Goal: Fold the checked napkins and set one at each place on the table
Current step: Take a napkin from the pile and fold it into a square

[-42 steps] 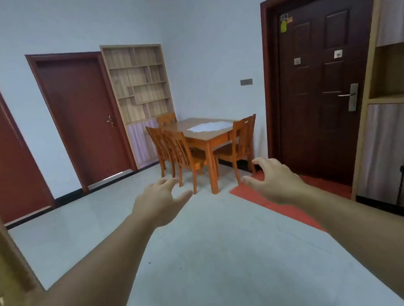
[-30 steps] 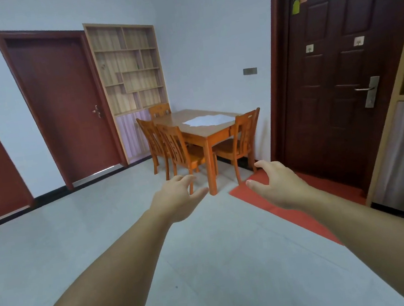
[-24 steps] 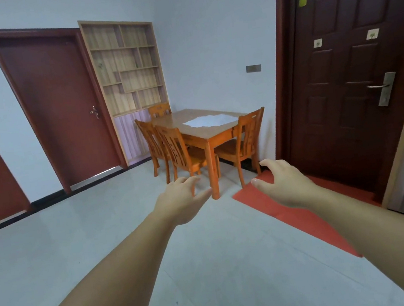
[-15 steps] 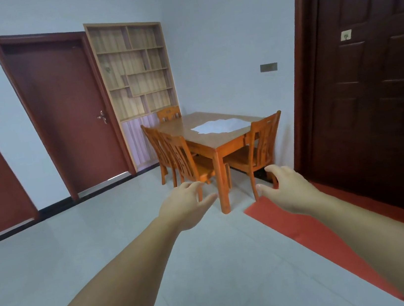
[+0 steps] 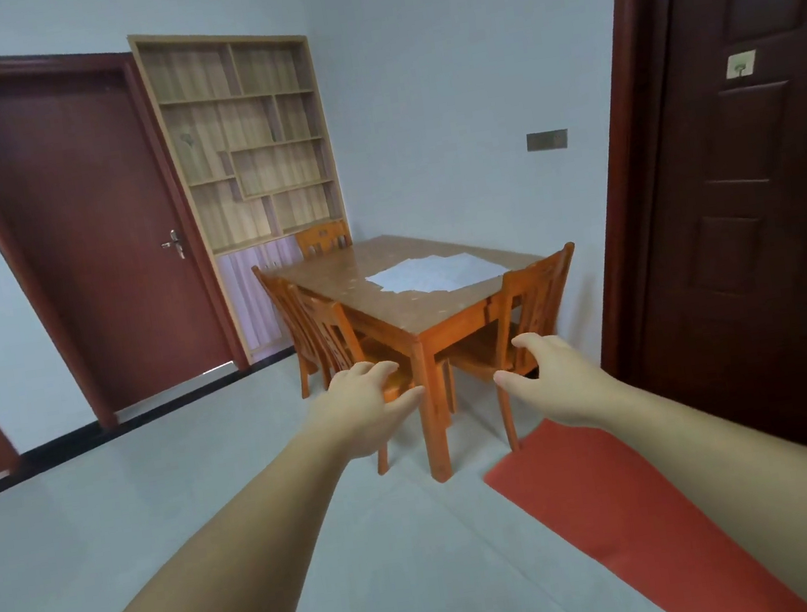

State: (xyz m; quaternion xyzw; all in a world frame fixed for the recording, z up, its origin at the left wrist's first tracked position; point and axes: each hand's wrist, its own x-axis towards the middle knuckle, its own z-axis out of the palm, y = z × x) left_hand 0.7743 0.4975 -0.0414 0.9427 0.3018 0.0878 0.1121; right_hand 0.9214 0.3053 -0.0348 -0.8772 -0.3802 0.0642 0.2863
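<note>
A wooden dining table (image 5: pixel 335 276) stands against the far wall. Pale napkins (image 5: pixel 433 273) lie spread flat in an overlapping pile on its right half; their pattern is too faint to make out from here. My left hand (image 5: pixel 361 410) and my right hand (image 5: pixel 554 378) are stretched out in front of me, well short of the table, fingers loosely spread, holding nothing.
Wooden chairs surround the table: two on the left side (image 5: pixel 314 328), one at the near end (image 5: pixel 530 303), one at the far end (image 5: pixel 324 236). A red mat (image 5: pixel 620 498) lies before a dark door (image 5: pixel 762 182) on the right. A shelf unit (image 5: pixel 253 171) and another door (image 5: pixel 86 236) stand behind.
I have walked across the floor toward the table, which now looks larger and nearer. Both hands stay held out and keep the same loose pose.
</note>
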